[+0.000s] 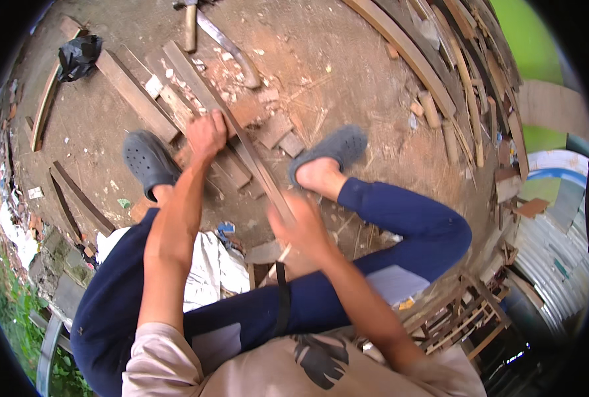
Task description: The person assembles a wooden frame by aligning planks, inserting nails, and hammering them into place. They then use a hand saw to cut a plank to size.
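Observation:
A long wooden strip [247, 147] slants from the far left toward me across other pieces of wood. My left hand [206, 135] is closed at its middle, fingers curled against the strip's left side. Around the strip's near end my right hand [301, 223] is closed, somewhat smeared by motion. A thin pale stick [282, 254] shows just below the right hand; I cannot tell whether that hand holds it too. Under and beside the left hand lie a thick board [135, 96] and a shorter wood block [231, 167].
Beyond the strip lie a hammer [190, 28] and a curved machete [225, 45], among wood chips. A black plastic bag [79, 58] sits at far left. Stacked timber [433, 79] lines the right side. My shoes [150, 161] flank the work; white cloth [216, 271] lies near my left leg.

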Tool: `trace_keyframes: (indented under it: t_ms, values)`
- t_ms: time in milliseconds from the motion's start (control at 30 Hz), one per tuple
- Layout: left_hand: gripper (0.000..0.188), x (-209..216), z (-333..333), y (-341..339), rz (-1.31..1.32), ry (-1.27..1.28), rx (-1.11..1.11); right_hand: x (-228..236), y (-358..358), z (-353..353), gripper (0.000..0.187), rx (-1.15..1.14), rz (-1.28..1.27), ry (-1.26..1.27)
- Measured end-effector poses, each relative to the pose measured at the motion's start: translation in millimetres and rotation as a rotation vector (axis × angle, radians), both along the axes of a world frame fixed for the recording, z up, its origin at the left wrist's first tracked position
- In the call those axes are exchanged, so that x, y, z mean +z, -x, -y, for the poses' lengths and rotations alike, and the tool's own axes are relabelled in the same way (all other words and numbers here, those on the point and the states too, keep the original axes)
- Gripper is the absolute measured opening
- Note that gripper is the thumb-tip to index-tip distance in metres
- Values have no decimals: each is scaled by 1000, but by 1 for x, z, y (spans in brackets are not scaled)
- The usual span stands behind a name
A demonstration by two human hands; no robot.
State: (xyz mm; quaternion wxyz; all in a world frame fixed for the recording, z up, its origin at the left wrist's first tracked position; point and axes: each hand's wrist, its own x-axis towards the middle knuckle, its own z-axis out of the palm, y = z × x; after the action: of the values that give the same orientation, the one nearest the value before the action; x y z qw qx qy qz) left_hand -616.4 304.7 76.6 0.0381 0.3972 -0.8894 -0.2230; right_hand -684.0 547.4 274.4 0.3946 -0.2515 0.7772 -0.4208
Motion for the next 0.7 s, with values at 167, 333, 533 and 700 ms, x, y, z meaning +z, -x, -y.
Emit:
trace_keyframes:
  t_ms: [167, 333, 533, 700]
  values:
    - [51, -2, -2, 6, 53, -19, 3, -48, 20, 62, 17, 70, -115, -54]
    - [50, -1, -2, -2, -22, 9, 16, 49, -13, -41, 21, 39, -94, -27]
    - [50, 4, -2, 10, 103, -74, -16, -53, 24, 58, 12, 79, -57, -55]
    - [48, 3, -1, -1, 53, -40, 38, 21, -14, -15, 18, 72, -24, -79]
